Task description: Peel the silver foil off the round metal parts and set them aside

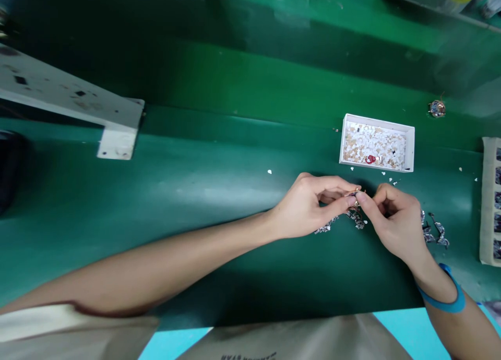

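Note:
My left hand (309, 206) pinches a small copper-and-dark part (355, 194) between thumb and fingertips. Against the same part, my right hand (393, 216) presses its thumb, with the other fingers curled; the fingers hide most of the part, so its exact kind cannot be made out. On the green mat below the hands lie small silvery metal pieces (357, 220). More dark metal pieces (438, 235) lie to the right of my right hand, beside the wrist. A blue band (450, 292) circles my right wrist.
A white box (342, 141) of small white and tan flakes, with a red loop (370, 159), stands beyond the hands. A round copper-wired part (437, 108) lies far right. A tray of dark parts (486, 214) sits at the right edge, a white metal bracket (117, 138) at left.

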`<state>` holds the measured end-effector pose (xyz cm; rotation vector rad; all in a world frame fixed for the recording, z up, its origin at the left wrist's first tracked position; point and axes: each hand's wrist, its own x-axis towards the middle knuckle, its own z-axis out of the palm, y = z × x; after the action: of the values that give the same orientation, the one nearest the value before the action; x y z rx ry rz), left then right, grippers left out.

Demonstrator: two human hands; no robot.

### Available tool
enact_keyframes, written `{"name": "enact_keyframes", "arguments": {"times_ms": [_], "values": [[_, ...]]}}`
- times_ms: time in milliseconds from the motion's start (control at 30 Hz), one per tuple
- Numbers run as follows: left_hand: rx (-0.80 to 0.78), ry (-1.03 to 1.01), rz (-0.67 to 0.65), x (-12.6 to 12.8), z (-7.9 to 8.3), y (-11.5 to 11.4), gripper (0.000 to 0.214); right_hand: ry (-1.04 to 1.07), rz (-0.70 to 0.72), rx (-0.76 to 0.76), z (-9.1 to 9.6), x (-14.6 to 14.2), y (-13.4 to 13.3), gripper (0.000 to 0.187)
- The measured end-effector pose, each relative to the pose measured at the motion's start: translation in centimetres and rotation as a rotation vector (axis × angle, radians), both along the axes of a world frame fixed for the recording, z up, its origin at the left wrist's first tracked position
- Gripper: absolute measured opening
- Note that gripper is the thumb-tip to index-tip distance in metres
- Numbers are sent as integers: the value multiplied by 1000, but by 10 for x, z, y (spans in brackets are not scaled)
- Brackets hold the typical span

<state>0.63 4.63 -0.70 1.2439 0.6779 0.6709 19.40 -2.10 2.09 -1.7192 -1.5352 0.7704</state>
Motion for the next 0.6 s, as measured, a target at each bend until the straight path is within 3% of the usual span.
{"name": "enact_keyframes", "arguments": {"times_ms": [200, 367, 467, 600], "values": [[-184, -99, 5, -1, 4, 2, 22, 69, -16, -14, -3, -2, 1, 22], [-176, -90, 41, 2, 5, 1, 26, -18, 63, 100, -5, -2, 0, 7], [-166, -63, 16, 2, 5, 1, 25, 85, 81, 66, -7, -2, 0, 7], [-104, -20, 50, 2, 5, 0, 20, 357, 60, -88, -7, 0, 0, 18]]}}
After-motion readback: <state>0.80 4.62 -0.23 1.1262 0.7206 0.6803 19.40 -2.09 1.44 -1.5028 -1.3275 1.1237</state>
